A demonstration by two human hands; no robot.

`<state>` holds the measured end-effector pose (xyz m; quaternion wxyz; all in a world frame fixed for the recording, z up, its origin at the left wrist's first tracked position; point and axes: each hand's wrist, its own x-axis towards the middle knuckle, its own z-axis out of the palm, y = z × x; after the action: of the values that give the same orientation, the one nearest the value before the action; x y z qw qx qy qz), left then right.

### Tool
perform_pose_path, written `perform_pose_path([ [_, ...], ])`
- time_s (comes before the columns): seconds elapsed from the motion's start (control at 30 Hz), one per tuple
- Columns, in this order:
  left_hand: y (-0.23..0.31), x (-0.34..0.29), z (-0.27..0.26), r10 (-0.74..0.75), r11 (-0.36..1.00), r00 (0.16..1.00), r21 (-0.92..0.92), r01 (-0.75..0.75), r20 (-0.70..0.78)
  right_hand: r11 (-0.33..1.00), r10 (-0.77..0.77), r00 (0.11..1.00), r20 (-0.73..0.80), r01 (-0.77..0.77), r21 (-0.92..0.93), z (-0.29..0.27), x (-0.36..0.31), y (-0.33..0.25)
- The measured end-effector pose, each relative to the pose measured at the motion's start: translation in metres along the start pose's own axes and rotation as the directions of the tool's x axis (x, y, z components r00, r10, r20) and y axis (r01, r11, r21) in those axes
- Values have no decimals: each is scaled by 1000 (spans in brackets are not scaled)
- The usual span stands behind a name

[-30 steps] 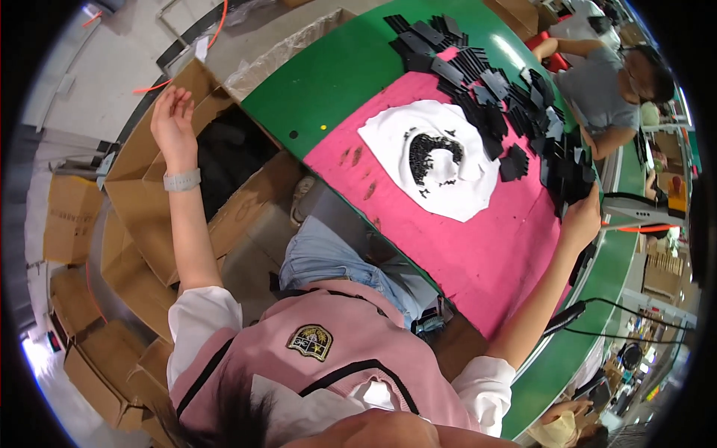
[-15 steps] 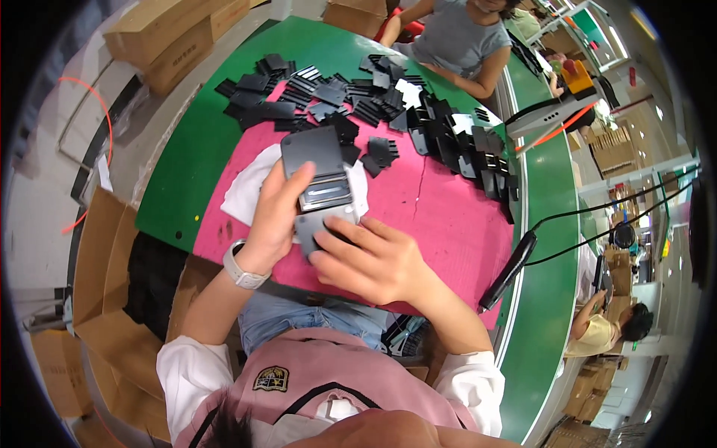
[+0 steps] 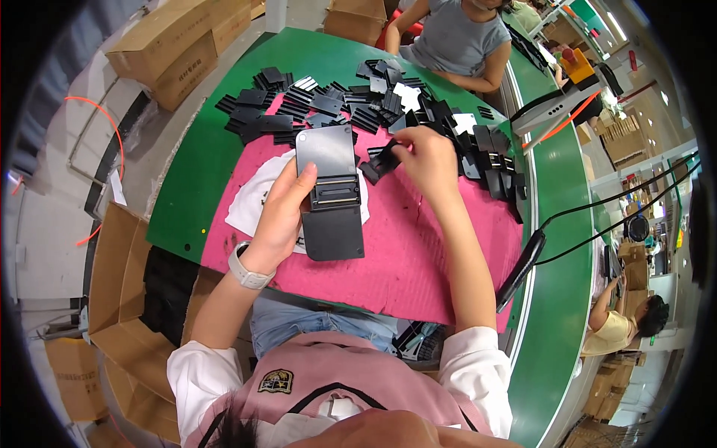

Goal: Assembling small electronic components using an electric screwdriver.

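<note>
Now my right hand has left the flat black case and gone up to the pile of small black parts. Half a second ago both my hands were on the case, low over the pink mat. My left hand has lifted the case a bit higher.

My left hand holds the case from its left side. My thumb lies on the front, near the ridged strip in the middle, and my other fingers are tucked behind it where I cannot see them. The case stands long-ways over the pink mat and a white cloth.

My right fingers are pinched shut on one small black piece, just to the right of the case's top. The pile of black parts spreads over the far end of the mat and onto the green table.

A person in a grey top sits across the table from me. Brown boxes sit on the floor to my left. A black tool with a cord lies at the right edge of the mat.
</note>
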<state>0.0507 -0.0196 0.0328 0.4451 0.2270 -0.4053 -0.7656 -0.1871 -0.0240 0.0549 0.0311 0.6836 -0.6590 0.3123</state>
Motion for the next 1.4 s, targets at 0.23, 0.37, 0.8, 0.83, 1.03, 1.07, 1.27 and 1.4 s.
perform_pose_path([
  [0.23, -21, -1, 21, 42, 995, 999, 96, -40, -15, 249, 375, 884, 278, -385, 889, -41, -61, -54],
  [0.37, -32, 0, 35, 79, 994, 992, 71, -86, 94, 501, 397, 905, 149, -350, 792, -22, -79, -58],
  [0.8, -57, -4, 46, 120, 407, 920, 827, -387, 372, 708, 422, 880, 218, -470, 527, -28, -128, -28],
  [0.83, -53, -4, 46, 122, 403, 922, 831, -384, 367, 772, 428, 887, 174, -459, 440, -29, -133, -27],
  [1.03, -26, -7, 29, 361, 55, 829, 878, -475, 426, 884, 401, 911, -98, -356, 303, -48, -144, -31],
  [1.07, -21, -4, 17, 411, -32, 830, 916, -400, 377, 891, 417, 897, -146, -371, 263, -56, -148, -27],
  [1.27, -2, 4, -22, 328, -156, 904, 959, -235, 275, 830, 555, 772, -311, -489, 267, -91, -181, 4],
  [1.4, -3, 7, -23, 370, -158, 877, 951, -266, 306, 835, 537, 727, -427, -529, 149, -118, -199, 18],
])
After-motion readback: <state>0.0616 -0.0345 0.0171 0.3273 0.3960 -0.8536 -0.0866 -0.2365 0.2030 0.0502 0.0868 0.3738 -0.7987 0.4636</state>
